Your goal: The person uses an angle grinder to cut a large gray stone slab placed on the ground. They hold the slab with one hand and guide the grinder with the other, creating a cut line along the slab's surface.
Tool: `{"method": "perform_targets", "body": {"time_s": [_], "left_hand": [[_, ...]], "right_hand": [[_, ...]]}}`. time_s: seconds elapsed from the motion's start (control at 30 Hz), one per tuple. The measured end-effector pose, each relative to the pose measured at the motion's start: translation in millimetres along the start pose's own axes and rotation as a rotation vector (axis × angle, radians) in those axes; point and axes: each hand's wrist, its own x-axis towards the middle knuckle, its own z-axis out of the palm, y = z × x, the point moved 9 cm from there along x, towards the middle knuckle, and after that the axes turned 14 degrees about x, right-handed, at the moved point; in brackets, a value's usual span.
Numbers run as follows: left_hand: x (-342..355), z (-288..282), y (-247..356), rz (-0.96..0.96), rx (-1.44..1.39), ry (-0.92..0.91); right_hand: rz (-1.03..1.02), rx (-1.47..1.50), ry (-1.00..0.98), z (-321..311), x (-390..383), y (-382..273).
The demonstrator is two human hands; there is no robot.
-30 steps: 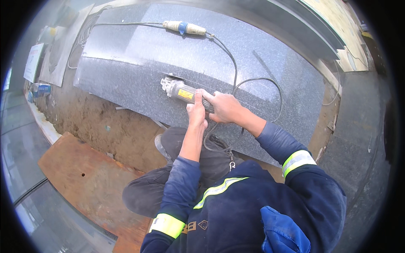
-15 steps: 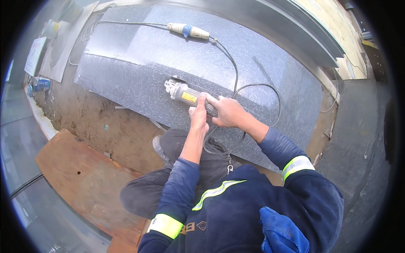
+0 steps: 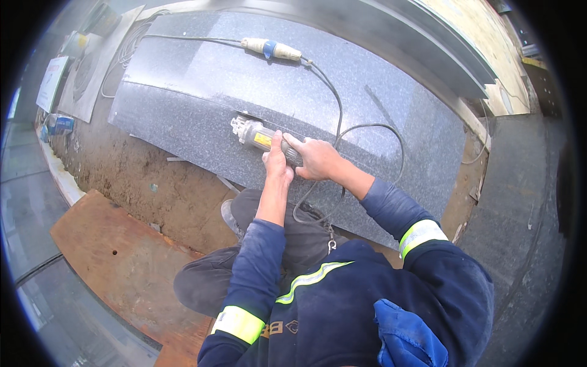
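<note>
Both my hands grip an angle grinder (image 3: 262,138) with a dusty grey body and a yellow label. My left hand (image 3: 277,160) wraps the middle of the body, thumb along its top. Behind it, my right hand (image 3: 315,159) holds the rear end, where the cord leaves. The grinder's disc, seen only as a dark edge, meets a grey speckled sheet (image 3: 379,165) at a straight cut line (image 3: 177,90) running left. Whether the disc spins cannot be made out. Pale dust hangs over the sheet's far left part.
A dark cord (image 3: 400,144) loops over the sheet to a white and blue plug connector (image 3: 270,48). Long metal profiles (image 3: 428,43) lie along the far side. A rusty brown plate (image 3: 116,263) rests at the lower left, beside bare soil (image 3: 165,189). A blue package (image 3: 60,125) stands far left.
Both hands have shifted the grinder a little to the left along the cut line. Its cord has moved slightly with it.
</note>
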Motion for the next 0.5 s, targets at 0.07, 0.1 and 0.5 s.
{"method": "perform_targets", "body": {"time_s": [0.07, 0.1, 0.5], "left_hand": [[-7, 3, -4, 0.018, 0.009, 0.011], [-14, 7, -8, 0.022, 0.011, 0.014], [-10, 6, 3, -0.004, 0.04, 0.068]], "right_hand": [[0.03, -0.013, -0.024, -2, -8, 1], [0.05, -0.022, -0.037, -5, -14, 1], [0.017, -0.022, -0.009, -6, -3, -1]]}}
